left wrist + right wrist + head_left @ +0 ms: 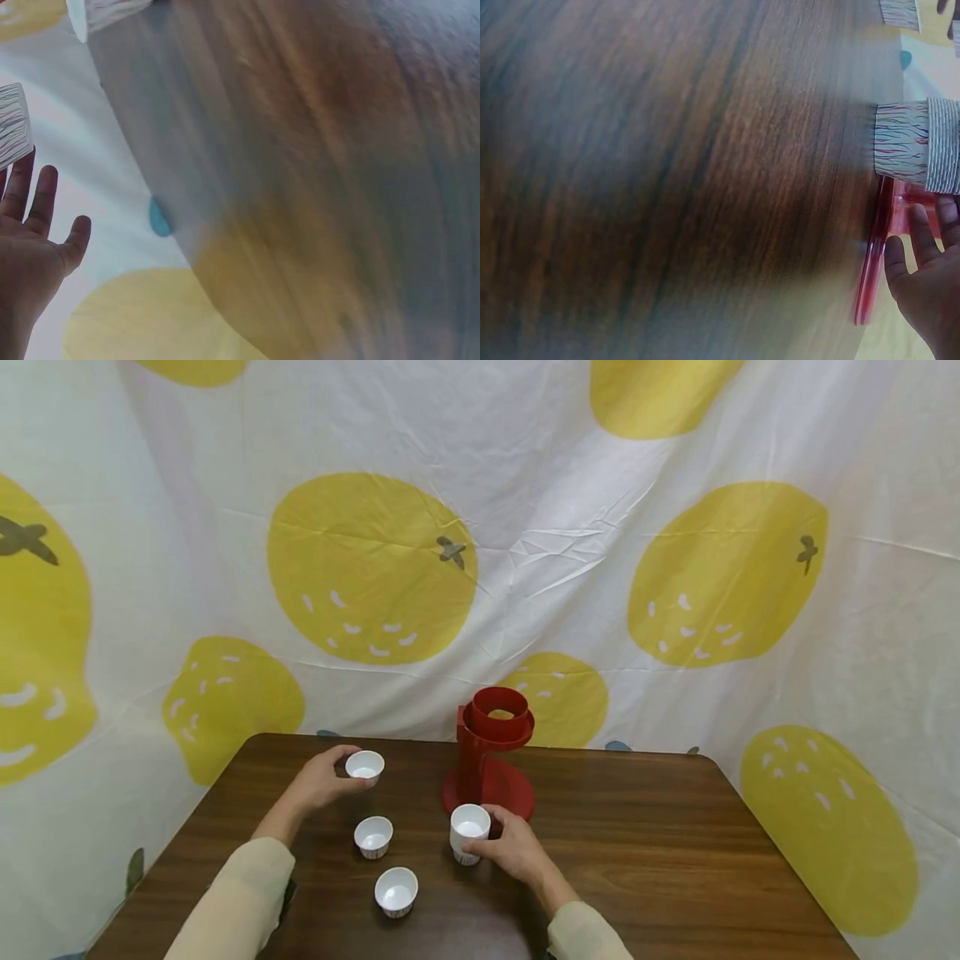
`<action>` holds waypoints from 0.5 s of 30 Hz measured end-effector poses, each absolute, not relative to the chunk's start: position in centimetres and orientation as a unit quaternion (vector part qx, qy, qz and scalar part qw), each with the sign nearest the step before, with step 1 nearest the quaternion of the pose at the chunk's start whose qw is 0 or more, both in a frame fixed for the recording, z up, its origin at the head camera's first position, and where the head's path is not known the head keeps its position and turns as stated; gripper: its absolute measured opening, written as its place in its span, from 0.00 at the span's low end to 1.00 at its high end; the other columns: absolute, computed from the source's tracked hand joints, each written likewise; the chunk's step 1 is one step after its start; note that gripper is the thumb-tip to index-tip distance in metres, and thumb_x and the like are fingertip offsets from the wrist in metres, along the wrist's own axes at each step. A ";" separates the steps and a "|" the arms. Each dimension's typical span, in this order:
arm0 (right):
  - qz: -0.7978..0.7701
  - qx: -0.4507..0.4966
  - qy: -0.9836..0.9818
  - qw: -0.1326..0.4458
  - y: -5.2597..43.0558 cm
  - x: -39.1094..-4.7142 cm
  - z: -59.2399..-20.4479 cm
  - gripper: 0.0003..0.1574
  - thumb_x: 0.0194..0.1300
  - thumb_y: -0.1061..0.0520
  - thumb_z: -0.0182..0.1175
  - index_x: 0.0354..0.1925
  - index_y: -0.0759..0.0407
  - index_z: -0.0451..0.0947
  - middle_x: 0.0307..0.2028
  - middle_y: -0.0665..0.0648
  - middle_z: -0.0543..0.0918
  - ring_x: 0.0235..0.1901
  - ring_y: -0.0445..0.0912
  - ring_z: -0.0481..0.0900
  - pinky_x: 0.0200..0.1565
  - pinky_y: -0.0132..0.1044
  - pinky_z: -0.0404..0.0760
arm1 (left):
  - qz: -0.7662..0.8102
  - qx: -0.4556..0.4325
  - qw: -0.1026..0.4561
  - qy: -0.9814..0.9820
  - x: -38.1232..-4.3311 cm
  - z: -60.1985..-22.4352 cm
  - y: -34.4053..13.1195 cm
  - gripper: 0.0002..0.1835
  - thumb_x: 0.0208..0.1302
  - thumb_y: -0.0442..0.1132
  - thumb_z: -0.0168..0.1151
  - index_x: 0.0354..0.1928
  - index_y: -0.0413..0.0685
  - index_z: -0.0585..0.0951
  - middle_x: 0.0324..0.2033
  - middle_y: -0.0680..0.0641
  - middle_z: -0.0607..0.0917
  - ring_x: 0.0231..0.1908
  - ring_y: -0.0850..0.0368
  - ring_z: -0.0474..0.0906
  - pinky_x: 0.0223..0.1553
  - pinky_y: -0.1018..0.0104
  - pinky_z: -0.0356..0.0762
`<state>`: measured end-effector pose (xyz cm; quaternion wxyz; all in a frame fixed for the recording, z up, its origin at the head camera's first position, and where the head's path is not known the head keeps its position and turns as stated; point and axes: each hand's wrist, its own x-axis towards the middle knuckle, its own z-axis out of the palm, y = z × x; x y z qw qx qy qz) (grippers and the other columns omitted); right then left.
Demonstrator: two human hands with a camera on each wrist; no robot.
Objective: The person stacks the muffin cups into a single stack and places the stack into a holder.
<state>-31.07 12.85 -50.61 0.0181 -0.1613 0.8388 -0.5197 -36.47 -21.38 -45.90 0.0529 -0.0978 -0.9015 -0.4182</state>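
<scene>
My left hand point(318, 783) pinches a small white paper cup point(365, 767) between thumb and fingers at the far left of the table. In the left wrist view, the cup's streaked outer wall point(11, 127) shows above the spread fingers. My right hand point(519, 847) grips a stack of similar white cups point(461, 839) in front of the red stand. Several nested rims show on this stack point(943, 146) in the right wrist view, and its bottom cup has coloured streaks. Two single cups, one farther back point(373, 837) and one nearer point(396, 891), stand upright between my hands.
A red stand point(471, 760) with a round base and a ring-shaped top stands near the table's back edge. The dark wooden table point(660, 843) has rounded back corners. Behind it hangs a white curtain point(547, 543) printed with yellow lemons.
</scene>
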 end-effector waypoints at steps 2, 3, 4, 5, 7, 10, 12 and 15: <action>-0.519 -0.158 0.840 0.019 12.8 -31.1 -50.5 0.37 0.52 0.55 0.76 0.58 0.66 0.75 0.47 0.56 0.83 0.49 0.51 0.77 0.54 0.48 0.73 | -0.420 -0.105 0.056 -0.900 -36.4 -45.5 -21.0 0.37 0.52 0.48 0.77 0.60 0.35 0.75 0.49 0.38 0.82 0.49 0.43 0.76 0.51 0.49 0.71; -0.520 -0.159 0.839 0.018 12.8 -31.1 -50.5 0.37 0.52 0.56 0.76 0.58 0.66 0.75 0.47 0.57 0.83 0.49 0.51 0.77 0.54 0.48 0.73 | -0.419 -0.108 0.058 -0.899 -36.3 -45.3 -20.8 0.36 0.52 0.48 0.77 0.59 0.35 0.75 0.49 0.38 0.82 0.49 0.43 0.77 0.51 0.49 0.72; -0.520 -0.159 0.839 0.018 12.8 -31.1 -50.5 0.37 0.52 0.56 0.76 0.58 0.66 0.75 0.47 0.57 0.83 0.49 0.50 0.77 0.54 0.48 0.73 | -0.419 -0.110 0.059 -0.899 -36.3 -45.2 -20.6 0.36 0.52 0.48 0.77 0.59 0.35 0.75 0.48 0.38 0.82 0.49 0.43 0.77 0.51 0.49 0.72; -0.520 -0.160 0.839 0.016 12.8 -31.1 -50.5 0.37 0.52 0.56 0.77 0.58 0.67 0.75 0.46 0.57 0.83 0.48 0.50 0.77 0.54 0.48 0.73 | -0.418 -0.114 0.059 -0.899 -36.3 -45.1 -20.5 0.36 0.52 0.48 0.77 0.59 0.35 0.76 0.48 0.38 0.83 0.49 0.44 0.77 0.51 0.49 0.72; -0.524 -0.158 0.837 0.016 12.8 -31.0 -50.4 0.37 0.52 0.57 0.77 0.58 0.66 0.75 0.46 0.57 0.83 0.48 0.50 0.77 0.53 0.47 0.73 | -0.419 -0.120 0.059 -0.898 -36.2 -44.8 -20.2 0.36 0.52 0.48 0.77 0.58 0.36 0.76 0.47 0.39 0.83 0.49 0.44 0.77 0.50 0.50 0.72; -0.529 -0.160 0.833 0.015 12.8 -31.0 -50.4 0.37 0.52 0.58 0.76 0.58 0.67 0.75 0.46 0.57 0.84 0.48 0.50 0.78 0.53 0.48 0.74 | -0.417 -0.127 0.058 -0.898 -36.1 -44.6 -19.8 0.35 0.52 0.48 0.78 0.58 0.36 0.76 0.47 0.40 0.83 0.48 0.45 0.77 0.49 0.52 0.72; -0.532 -0.161 0.831 0.016 12.8 -30.9 -50.4 0.37 0.52 0.58 0.76 0.58 0.67 0.75 0.46 0.57 0.84 0.47 0.50 0.78 0.53 0.48 0.74 | -0.417 -0.130 0.057 -0.898 -36.0 -44.5 -19.5 0.35 0.51 0.48 0.78 0.58 0.37 0.77 0.46 0.41 0.83 0.47 0.46 0.77 0.49 0.53 0.72; -0.531 -0.161 0.832 0.017 12.8 -30.9 -50.5 0.37 0.52 0.58 0.76 0.58 0.66 0.75 0.46 0.57 0.84 0.47 0.50 0.78 0.53 0.48 0.74 | -0.418 -0.135 0.056 -0.897 -35.8 -44.3 -19.1 0.35 0.51 0.48 0.78 0.57 0.38 0.77 0.45 0.42 0.83 0.46 0.47 0.77 0.48 0.53 0.72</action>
